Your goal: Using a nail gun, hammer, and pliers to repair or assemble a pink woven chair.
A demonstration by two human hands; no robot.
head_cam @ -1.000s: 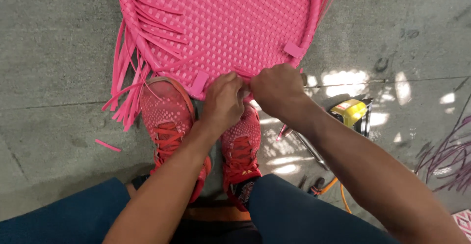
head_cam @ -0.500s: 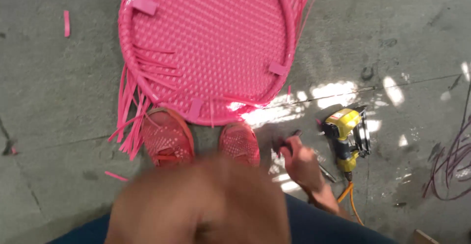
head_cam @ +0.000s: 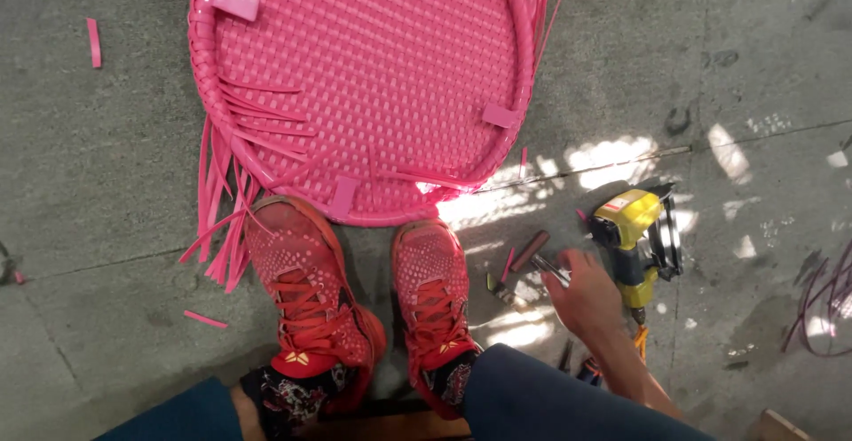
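Right now your right hand (head_cam: 581, 295) is low on the right side of the frame, down on the concrete floor (head_cam: 106, 228). Its fingers are curled around a thin metal tool (head_cam: 552, 270), though the blur makes it hard to tell what kind of tool it is. Your left hand is not in the picture at all.

Just right of that hand lies a yellow and black nail gun (head_cam: 635, 246), on its side, close but not touching. A few small tools and pink bits (head_cam: 515, 272) lie between your hand and your right shoe (head_cam: 432, 303).

The big round pink woven seat (head_cam: 364, 86) fills the upper middle of the frame and lies flat on the floor. Loose pink strips (head_cam: 222, 210) hang off its lower left edge (they fan out past your left shoe (head_cam: 306, 303)). Both red shoes press right up against its near rim.

To me this looks like the tool-picking step, with the weaving stopped for a moment. The next move seems to call for a firm hold on that thin tool, then a short carry up and left to the rim by your shoes. Mind the loose strips so they don't catch.
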